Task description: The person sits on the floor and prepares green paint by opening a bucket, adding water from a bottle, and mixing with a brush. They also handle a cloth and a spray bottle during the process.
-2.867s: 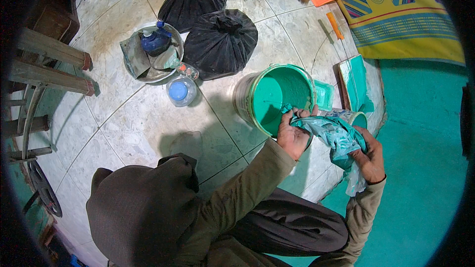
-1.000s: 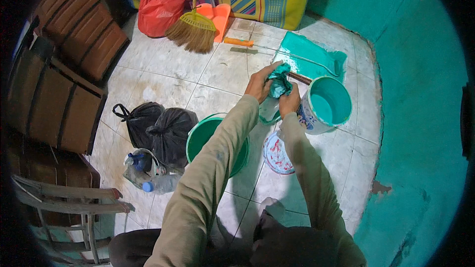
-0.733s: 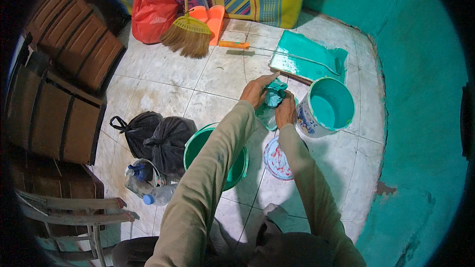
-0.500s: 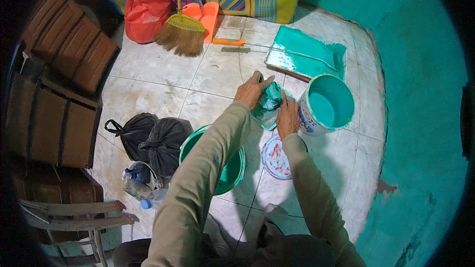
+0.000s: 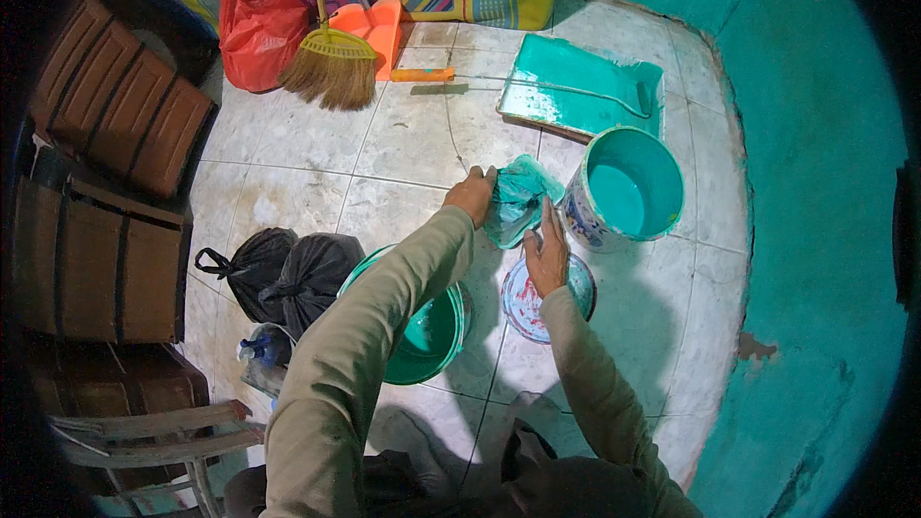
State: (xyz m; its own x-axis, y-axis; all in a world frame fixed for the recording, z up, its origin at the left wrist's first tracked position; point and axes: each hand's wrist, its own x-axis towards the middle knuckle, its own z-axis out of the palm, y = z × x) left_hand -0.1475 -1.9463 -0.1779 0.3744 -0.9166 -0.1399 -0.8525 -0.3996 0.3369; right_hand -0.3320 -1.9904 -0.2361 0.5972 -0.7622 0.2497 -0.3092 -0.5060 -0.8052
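A crumpled, paint-smeared teal plastic bag (image 5: 519,194) lies on the tiles in front of me. The fingers of my left hand (image 5: 471,197) are closed on its left edge. Beside its lower right side is my right hand (image 5: 548,259), fingers stretched out and holding nothing. Just right of the bag stands a paint bucket (image 5: 583,205) with teal paint inside. Below my right hand, partly covered by it, lies a round lid (image 5: 523,305) with red and white smears.
Farther off, a roller with an orange handle (image 5: 422,75) rests across a teal-coated paint tray (image 5: 542,86). A green bucket (image 5: 455,326) sits partly under my left forearm. Leftward are black bags (image 5: 312,273), a broom (image 5: 331,72) and an orange dustpan (image 5: 386,29). A teal wall (image 5: 825,230) bounds the right.
My right hand has drawn slightly down from the bag, its fingers now straighter. My left hand has shifted a little left and down, and the bag looks more spread at the top.
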